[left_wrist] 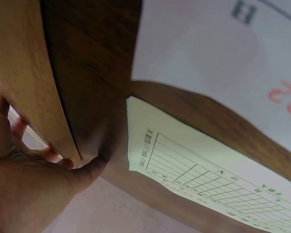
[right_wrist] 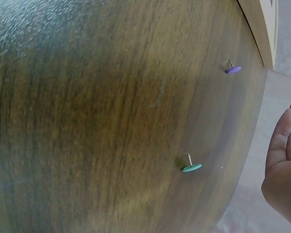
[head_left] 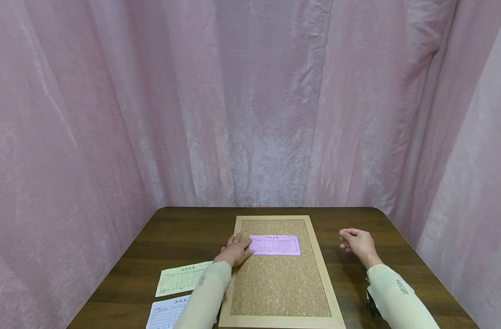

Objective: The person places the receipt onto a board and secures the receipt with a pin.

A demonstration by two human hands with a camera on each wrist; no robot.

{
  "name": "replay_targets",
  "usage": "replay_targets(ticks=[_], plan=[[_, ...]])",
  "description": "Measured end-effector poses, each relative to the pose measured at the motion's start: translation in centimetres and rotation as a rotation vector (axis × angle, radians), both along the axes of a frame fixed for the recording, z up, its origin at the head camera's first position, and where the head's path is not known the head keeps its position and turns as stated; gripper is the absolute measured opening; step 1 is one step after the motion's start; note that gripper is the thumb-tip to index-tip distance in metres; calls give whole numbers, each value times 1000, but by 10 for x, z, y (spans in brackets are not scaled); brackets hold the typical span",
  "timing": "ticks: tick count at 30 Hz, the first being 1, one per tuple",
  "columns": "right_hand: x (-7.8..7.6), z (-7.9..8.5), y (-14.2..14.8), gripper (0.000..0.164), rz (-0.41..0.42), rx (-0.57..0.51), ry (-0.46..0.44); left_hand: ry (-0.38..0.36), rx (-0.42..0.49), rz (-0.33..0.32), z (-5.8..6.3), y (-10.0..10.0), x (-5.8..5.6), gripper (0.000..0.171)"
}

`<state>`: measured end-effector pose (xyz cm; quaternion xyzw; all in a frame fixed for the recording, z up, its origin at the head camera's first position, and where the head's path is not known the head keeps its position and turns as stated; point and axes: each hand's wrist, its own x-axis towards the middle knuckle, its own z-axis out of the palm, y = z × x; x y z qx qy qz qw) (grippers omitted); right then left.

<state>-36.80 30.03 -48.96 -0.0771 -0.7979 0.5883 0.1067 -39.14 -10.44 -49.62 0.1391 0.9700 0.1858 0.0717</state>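
Observation:
A pink printed slip [head_left: 275, 246] lies across the upper part of a wood-framed corkboard [head_left: 279, 288]. My left hand [head_left: 235, 251] rests over the board's left frame, its fingers spread and fingertips at the slip's left edge. To the right of the board, my right hand [head_left: 359, 244] is raised over the table, thumb and forefinger brought together; I cannot tell whether something small is between them. Below that hand, a purple thumbtack [right_wrist: 234, 70] and a green thumbtack [right_wrist: 191, 168] lie on the table with their pins pointing up.
Left of the board, a pale green printed slip [head_left: 180, 279] lies on the dark wooden table [head_left: 184, 237], with a white printed slip [head_left: 166, 314] nearer to me. My left forearm partly covers both. Pink curtains [head_left: 271, 114] hang behind the table and at both sides.

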Motion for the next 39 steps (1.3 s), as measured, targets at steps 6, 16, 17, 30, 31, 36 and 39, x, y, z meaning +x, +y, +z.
replay_targets(ticks=[6, 16, 17, 30, 31, 36, 39], plan=[[-1, -2, 2, 32, 3, 19, -9, 2, -7, -2, 0, 0, 0, 52], [2, -1, 1, 35, 21, 26, -1, 1, -1, -5, 2, 1, 1, 52], [3, 0, 1, 35, 23, 24, 0, 1, -1, -5, 2, 1, 2, 52], [6, 2, 2, 33, 37, 52, -3, -6, 5, 7, 3, 2, 2, 52], [6, 2, 2, 33, 42, 47, -1, -6, 4, 6, 3, 2, 2, 52], [6, 2, 1, 31, 52, 39, -15, -3, 5, 5, 3, 1, 3, 51], [6, 2, 2, 31, 52, 37, -15, -6, 3, 6, 3, 1, 3, 52]])
